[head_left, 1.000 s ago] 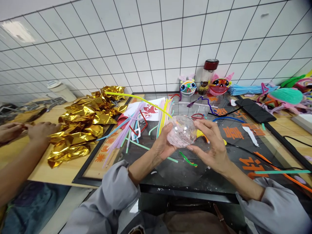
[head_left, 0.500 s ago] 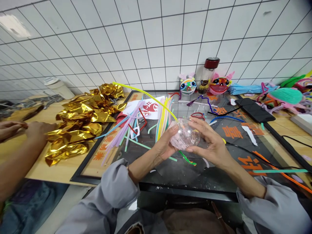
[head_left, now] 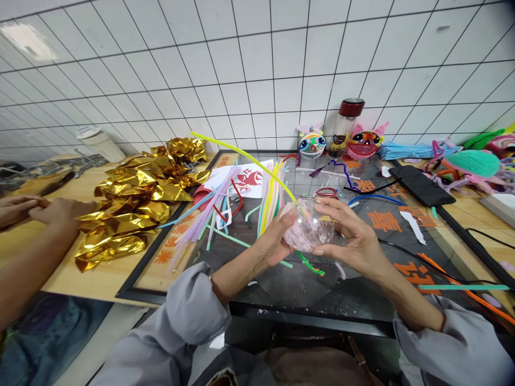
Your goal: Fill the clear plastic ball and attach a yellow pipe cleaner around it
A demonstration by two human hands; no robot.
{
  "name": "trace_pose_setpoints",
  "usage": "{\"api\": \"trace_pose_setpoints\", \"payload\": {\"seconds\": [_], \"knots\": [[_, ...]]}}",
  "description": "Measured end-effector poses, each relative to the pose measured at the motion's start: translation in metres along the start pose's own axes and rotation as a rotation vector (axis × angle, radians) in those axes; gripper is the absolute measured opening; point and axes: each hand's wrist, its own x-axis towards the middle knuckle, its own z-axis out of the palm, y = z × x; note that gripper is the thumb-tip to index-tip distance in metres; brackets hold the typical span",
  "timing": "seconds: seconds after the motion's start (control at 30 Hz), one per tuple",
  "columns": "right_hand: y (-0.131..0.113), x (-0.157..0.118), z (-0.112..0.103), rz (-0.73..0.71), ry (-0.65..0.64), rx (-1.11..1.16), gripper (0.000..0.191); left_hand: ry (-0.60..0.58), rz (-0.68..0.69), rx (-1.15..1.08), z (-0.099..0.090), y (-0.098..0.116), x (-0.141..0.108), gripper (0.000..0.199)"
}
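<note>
A clear round ball [head_left: 309,228] with pale pink material at its left side is held between both hands above the dark board. My left hand [head_left: 277,238] grips it from the left, thumb on top. From the right, my right hand [head_left: 348,233] has its fingers along the upper edge and thumb at the lower edge. A long yellow pipe cleaner [head_left: 245,156] rises from the ball to the upper left. Just under the ball lies a green pipe cleaner [head_left: 309,264]. A bundle of coloured pipe cleaners [head_left: 271,195] lies behind my left hand.
Gold foil [head_left: 132,198] lies at the left, beside another person's hands [head_left: 52,212]. At the back stand a bottle [head_left: 344,126] and two decorated balls [head_left: 311,142]. A black phone [head_left: 422,184], red-handled scissors [head_left: 325,192] and a cable lie further right.
The ball and both hands have shifted slightly right and down in the view, with the yellow pipe cleaner. The ball is still held on both sides.
</note>
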Motion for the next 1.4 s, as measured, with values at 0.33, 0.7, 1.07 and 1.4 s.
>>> {"api": "trace_pose_setpoints", "payload": {"seconds": [0.33, 0.7, 1.07, 1.4], "knots": [[0.001, -0.001, -0.002, -0.007, -0.013, -0.031, 0.062, -0.034, 0.025, 0.031, 0.003, 0.002, -0.002, 0.076], [0.002, -0.005, -0.007, -0.049, -0.073, -0.030, 0.059, 0.019, 0.108, 0.082, 0.010, 0.008, -0.009, 0.072], [0.006, -0.009, -0.007, -0.025, -0.073, -0.014, 0.066, 0.029, 0.129, 0.165, 0.011, 0.010, -0.009, 0.077], [0.003, -0.009, -0.006, -0.050, -0.048, -0.040, 0.063, -0.019, 0.136, 0.187, 0.007, 0.010, -0.008, 0.082]]}}
